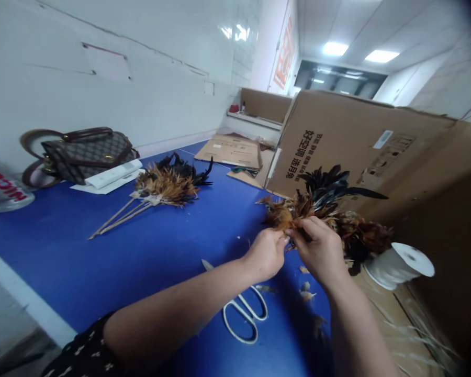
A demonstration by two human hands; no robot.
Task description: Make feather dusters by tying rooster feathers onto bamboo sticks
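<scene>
My left hand [266, 255] and my right hand [322, 250] meet over the blue table, the fingertips of both pinched together on brown feathers [280, 215]. Exactly what lies between the fingertips is partly hidden. Just beyond my right hand, long black feathers [325, 189] fan upward by the cardboard box. A pile of dark brown feathers [361, 233] lies to its right. Beneath my left forearm rest scissors [255, 317] with white handles, their blades partly covered. Loose feather tufts [306, 295] are scattered below my right hand.
Feather bunches on thin sticks [168, 184] lie at the left, near folded white paper [113, 175] and a checked handbag [92, 152]. A plastic bottle [6, 188] stands far left. A large cardboard box [337, 136] and a white spool [396, 266] border the right; flat cardboard [231, 149] lies behind.
</scene>
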